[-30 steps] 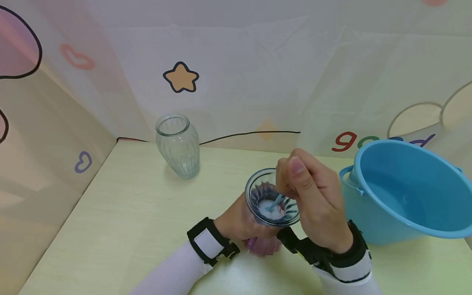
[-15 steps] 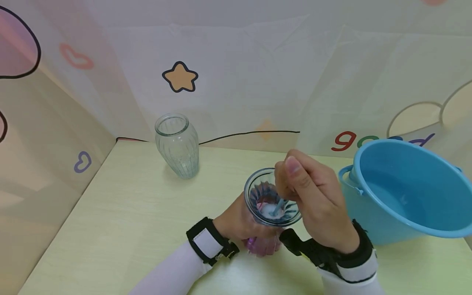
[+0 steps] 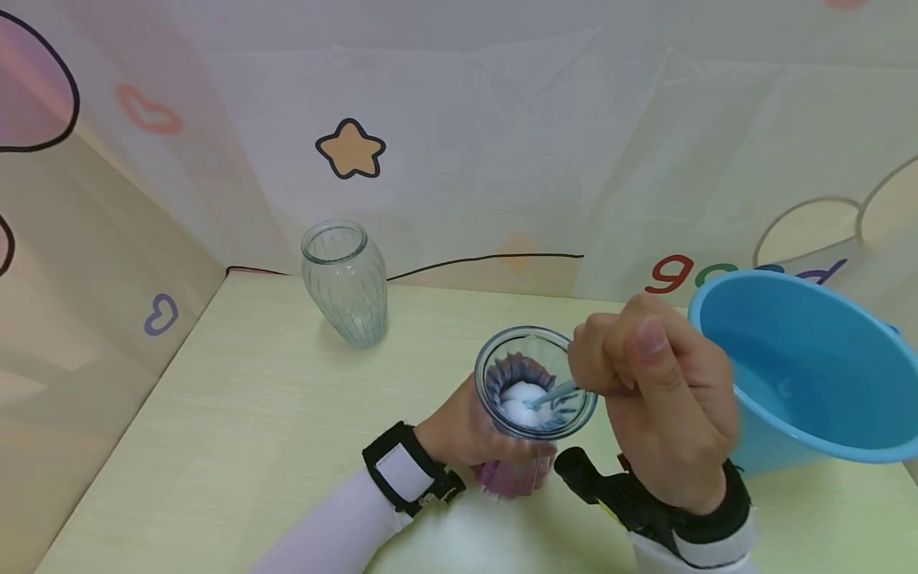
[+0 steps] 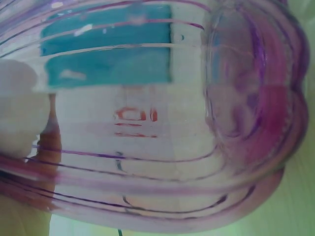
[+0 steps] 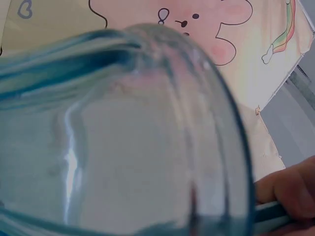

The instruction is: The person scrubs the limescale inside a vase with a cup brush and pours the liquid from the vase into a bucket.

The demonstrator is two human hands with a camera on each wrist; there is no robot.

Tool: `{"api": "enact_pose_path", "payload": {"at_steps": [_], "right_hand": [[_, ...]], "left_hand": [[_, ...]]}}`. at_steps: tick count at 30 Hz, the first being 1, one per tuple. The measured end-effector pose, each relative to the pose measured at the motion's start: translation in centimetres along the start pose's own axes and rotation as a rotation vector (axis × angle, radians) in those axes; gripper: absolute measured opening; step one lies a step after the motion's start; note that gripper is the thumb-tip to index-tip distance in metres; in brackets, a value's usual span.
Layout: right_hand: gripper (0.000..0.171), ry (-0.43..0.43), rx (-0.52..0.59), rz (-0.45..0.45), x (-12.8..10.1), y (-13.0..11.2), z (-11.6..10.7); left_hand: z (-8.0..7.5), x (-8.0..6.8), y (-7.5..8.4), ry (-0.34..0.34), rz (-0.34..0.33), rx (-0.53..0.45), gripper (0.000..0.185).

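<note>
In the head view my left hand (image 3: 455, 430) grips a ribbed glass vase (image 3: 512, 478) around its body, its open mouth facing up toward me. The glass shades from blue at the rim to pink-purple at the base, which fills much of the left wrist view. My right hand (image 3: 656, 391) is at the right side of the rim, fingers curled round the blue handle (image 3: 559, 392) of a brush. Its rounded, white, sponge-like head (image 3: 522, 402) sits inside the vase and shows through the glass as a white shape (image 4: 19, 108).
A clear ribbed glass vase (image 3: 347, 291) stands upright at the back left of the pale wooden table (image 3: 237, 414). To the right stands a light blue bucket (image 3: 825, 375), partly behind my right hand. A printed cloth backdrop (image 3: 466, 159) closes off the back and left.
My right hand has shifted right, tipping the brush handle over toward the vase's right rim. More of the white head shows inside. My left hand and its vase have stayed nearly in place.
</note>
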State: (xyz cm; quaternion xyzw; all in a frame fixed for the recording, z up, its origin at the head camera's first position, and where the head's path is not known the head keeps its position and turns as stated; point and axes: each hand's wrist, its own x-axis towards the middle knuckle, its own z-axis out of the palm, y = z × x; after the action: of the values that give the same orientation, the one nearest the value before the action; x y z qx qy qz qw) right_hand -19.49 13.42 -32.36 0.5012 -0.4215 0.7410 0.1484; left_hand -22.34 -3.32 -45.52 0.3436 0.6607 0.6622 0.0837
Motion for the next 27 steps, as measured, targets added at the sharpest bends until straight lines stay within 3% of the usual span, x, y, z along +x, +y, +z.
{"api": "enact_pose_path", "payload": {"at_steps": [13, 20, 27], "right_hand": [[0.037, -0.019, -0.257, 0.119, 0.3, 1.1, 0.4], [0.037, -0.077, -0.399, 0.279, 0.7, 0.6, 0.7], [0.033, -0.143, -0.415, 0.373, 0.7, 0.7, 0.6]], "left_hand": [[-0.2, 0.1, -0.3, -0.049, 0.061, -0.039, 0.073], [-0.3, 0.0, -0.3, -0.067, 0.037, -0.073, 0.075], [-0.3, 0.1, -0.2, -0.084, 0.03, -0.084, 0.08]]}}
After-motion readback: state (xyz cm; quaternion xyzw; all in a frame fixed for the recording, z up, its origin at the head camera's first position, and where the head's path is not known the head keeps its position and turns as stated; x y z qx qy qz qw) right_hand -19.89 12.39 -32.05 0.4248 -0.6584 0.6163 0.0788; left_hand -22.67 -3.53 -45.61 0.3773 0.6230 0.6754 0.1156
